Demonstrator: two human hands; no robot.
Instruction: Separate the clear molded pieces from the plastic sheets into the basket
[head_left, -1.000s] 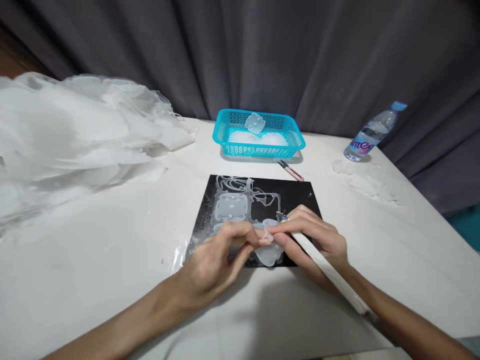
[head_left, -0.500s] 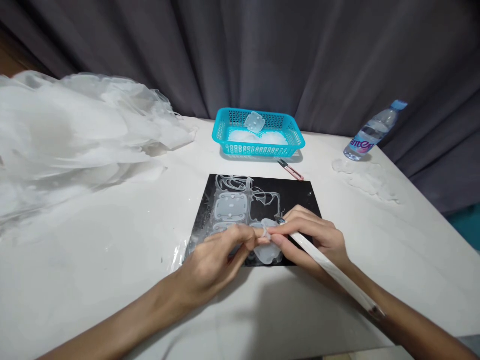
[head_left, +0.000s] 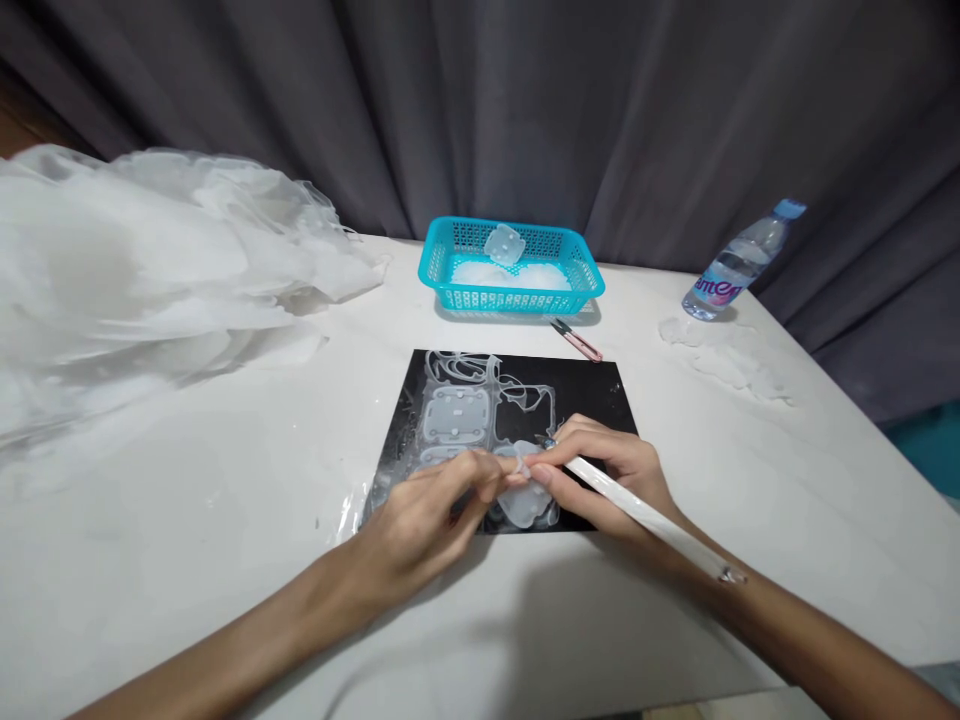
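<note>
we face a grey curtain (head_left: 540, 120), which hangs behind the black mat (head_left: 585, 390). our white counter (head_left: 225, 560) carries the mat and spreads out all around it. left of the mat we see a big heap of translucent sheets (head_left: 150, 250). our left hand (head_left: 439, 500) reaches over the mat's near left part, fingers curled, its fingertips closed on a small translucent piece (head_left: 523, 458). our right hand (head_left: 622, 465), over the mat's near right part, pinches the same piece between thumb and forefinger, so the piece sits above the mat's near half. a blue basket (head_left: 517, 301) stands beyond the mat, with flat white pieces inside and one clear squarish piece (head_left: 505, 243) leaning at its back wall. on the mat's left and middle lies a molded sheet (head_left: 456, 415) with rounded panels and thin loops. a bottle (head_left: 739, 265) stands beyond the mat to the right, thin scraps (head_left: 735, 365) just before it. our right hand also holds a white-handled tool (head_left: 645, 515) slantwise, its tip over the mat. pink-handled snips (head_left: 577, 341) lie between mat and basket.
</note>
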